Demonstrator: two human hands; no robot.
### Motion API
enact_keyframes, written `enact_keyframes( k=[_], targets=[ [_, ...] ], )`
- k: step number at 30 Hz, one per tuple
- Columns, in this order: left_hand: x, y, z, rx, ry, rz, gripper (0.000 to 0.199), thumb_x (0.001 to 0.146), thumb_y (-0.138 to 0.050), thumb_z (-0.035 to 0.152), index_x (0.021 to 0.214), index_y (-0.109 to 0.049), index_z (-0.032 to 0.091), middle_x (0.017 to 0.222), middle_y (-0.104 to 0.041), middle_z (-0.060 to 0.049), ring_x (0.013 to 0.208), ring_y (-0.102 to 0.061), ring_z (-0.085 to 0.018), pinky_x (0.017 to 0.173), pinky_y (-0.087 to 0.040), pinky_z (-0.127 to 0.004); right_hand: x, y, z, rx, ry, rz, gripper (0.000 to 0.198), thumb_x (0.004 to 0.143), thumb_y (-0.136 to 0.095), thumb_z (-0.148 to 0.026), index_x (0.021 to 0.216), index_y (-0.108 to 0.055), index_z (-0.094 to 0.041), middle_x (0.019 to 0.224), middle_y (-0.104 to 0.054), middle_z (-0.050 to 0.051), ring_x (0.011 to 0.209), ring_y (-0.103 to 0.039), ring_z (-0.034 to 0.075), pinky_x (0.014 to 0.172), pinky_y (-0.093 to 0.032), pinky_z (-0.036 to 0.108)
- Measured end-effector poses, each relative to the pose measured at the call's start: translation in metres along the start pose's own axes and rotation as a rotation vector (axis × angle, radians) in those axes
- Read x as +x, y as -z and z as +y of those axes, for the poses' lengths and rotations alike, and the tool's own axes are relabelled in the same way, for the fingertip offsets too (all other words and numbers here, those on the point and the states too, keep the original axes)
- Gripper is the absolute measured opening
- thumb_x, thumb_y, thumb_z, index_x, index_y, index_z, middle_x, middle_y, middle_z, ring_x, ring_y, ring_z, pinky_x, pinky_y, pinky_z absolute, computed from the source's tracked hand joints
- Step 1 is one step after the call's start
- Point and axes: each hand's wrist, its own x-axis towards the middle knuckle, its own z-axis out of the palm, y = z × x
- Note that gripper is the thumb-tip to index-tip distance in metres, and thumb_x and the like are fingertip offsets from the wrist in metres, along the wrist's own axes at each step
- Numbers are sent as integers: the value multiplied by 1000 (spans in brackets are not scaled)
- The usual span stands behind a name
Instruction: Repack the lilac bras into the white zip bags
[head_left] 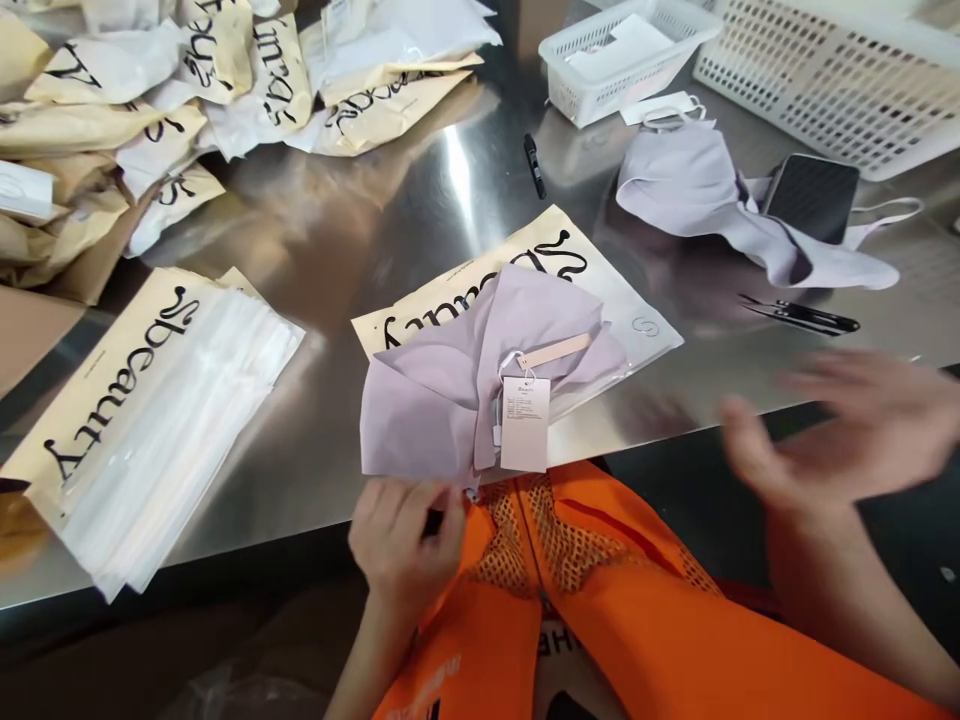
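Observation:
A folded lavender bra [427, 390] lies on a printed plastic packaging bag [637, 310] near the table's front edge. On the bra rest a pale pink hang tag [525, 430], tied by a white loop, and a peach strip [555, 351]. My left hand [405, 535] is closed, fingers curled in at the bra's lower edge; whatever they hold is hidden. Off to the right, my right hand [855, 430] hovers over the table edge, slightly blurred, its fingers apart and nothing in it. Just beyond it lie black thread snips [806, 316].
Another lavender bra [682, 175] lies at the right, beside a black phone [814, 195]. A marker [534, 165], a small white basket [630, 60] and a larger crate [832, 80] stand farther back. Stacked bags [169, 400] lie left; filled packages [217, 60] pile behind.

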Motion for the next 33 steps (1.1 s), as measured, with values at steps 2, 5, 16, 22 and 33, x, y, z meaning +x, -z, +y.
enact_keyframes(
  k=[2,5,16,22,33],
  targets=[
    [-3,-6,11,14,-24,-68,13,77,-71,13,87,-65,18,74,-65,-3,74,-59,-19,75,-44,-35,13,-16,-49,354,451,-301,22,75,-74,-28,92,-59,-24,88,-64,0,91,-59,15,79,-44,32],
    [-8,-16,15,119,-17,-134,21,80,-69,17,101,-66,17,100,-68,-10,101,-60,-29,88,-42,-43,19,-39,-115,513,567,-415,35,83,-68,-37,114,-61,-23,106,-67,4,105,-56,21,85,-39,38],
    [-7,-24,5,110,-2,-181,20,86,-63,18,106,-66,16,100,-70,-7,100,-61,-25,93,-36,-43,-6,-45,-147,470,424,-646,36,91,-56,-52,95,-64,-17,92,-65,6,93,-53,20,82,-29,38],
    [-2,-26,7,98,18,-199,6,87,-63,20,89,-69,21,89,-68,-3,90,-61,-24,84,-36,-42,8,-43,-141,657,285,-657,20,97,-51,-28,86,-64,-19,81,-64,2,82,-57,17,80,-35,37],
    [-13,1,-65,-444,849,625,21,92,-35,32,89,-53,23,71,-56,0,62,-59,-18,51,-50,-29,108,-49,-24,1211,-1387,25,13,93,-47,-30,88,-40,-21,72,-50,-3,55,-53,9,54,-49,26]
  ],
)
